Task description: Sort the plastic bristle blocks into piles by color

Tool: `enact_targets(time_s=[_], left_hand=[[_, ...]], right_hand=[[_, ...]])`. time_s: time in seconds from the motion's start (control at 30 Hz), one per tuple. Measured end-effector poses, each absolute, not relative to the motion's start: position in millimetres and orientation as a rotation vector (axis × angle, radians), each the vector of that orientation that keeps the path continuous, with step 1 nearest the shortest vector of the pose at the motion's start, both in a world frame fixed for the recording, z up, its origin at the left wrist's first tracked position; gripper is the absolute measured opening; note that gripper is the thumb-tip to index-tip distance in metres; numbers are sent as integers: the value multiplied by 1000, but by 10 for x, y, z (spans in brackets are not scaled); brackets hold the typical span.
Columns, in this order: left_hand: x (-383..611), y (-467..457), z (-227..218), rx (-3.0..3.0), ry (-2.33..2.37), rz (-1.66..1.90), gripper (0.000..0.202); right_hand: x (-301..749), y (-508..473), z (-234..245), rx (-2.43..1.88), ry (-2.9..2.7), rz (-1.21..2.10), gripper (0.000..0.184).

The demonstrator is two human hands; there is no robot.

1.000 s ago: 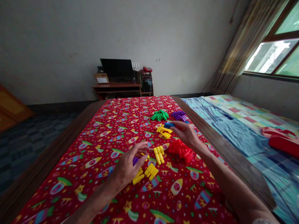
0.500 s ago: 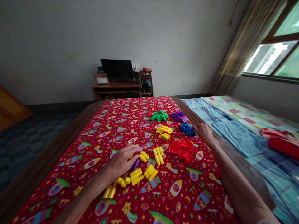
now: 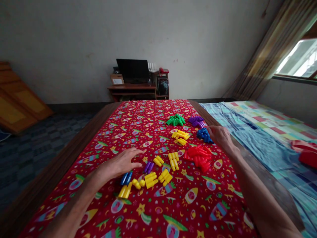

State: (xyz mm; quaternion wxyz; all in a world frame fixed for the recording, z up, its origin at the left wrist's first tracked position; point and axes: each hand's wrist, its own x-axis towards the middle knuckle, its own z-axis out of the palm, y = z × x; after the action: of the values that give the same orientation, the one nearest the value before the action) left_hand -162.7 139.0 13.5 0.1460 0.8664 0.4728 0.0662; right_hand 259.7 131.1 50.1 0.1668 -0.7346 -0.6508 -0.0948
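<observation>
My left hand [image 3: 126, 160] hovers over the cloth with thumb and fingers apart, holding nothing. Just right of its thumb lies a purple block piece [image 3: 149, 167], and below it is a blue piece [image 3: 126, 178]. Around these are several yellow pieces, among them a knobbly one [image 3: 138, 183] and a flat joined one [image 3: 151, 180]. My right hand [image 3: 221, 136] is at the table's right side, fingertips apart beside the blue block pile [image 3: 204, 135]. Its fingers are partly hidden, and I see nothing held. The purple pile [image 3: 196, 121] is just beyond.
Green [image 3: 175, 120], yellow [image 3: 180, 135] and red [image 3: 198, 157] block piles lie on the red patterned cloth [image 3: 138, 138]. A bed [image 3: 267, 132] adjoins the table's right edge. A desk with a monitor [image 3: 133, 71] stands by the far wall.
My left hand has drawn back leftward from the purple piece, uncovering it and the blue piece. My right hand stays near the blue pile. The view has turned slightly left.
</observation>
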Motion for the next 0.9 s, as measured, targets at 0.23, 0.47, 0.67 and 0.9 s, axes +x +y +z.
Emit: enact_targets(time_s=[0.23,0.47,0.67,0.9], left_hand=[[-1227,1163,136,2429,1288,59,35],[-1028,1035,205,2187,1243,458,52],[-990,973,344,2184,1163,609,45],[-1544,1297,457,2304,1507,383,38]], right_hand=[[1495,900,407,-1156,-2434,123,20],[1010,665,139,-787,-2427,146,32],[1230,789,326,-924,-2315,223,21],[2328,1905,666,-1416,-1740,113,27]])
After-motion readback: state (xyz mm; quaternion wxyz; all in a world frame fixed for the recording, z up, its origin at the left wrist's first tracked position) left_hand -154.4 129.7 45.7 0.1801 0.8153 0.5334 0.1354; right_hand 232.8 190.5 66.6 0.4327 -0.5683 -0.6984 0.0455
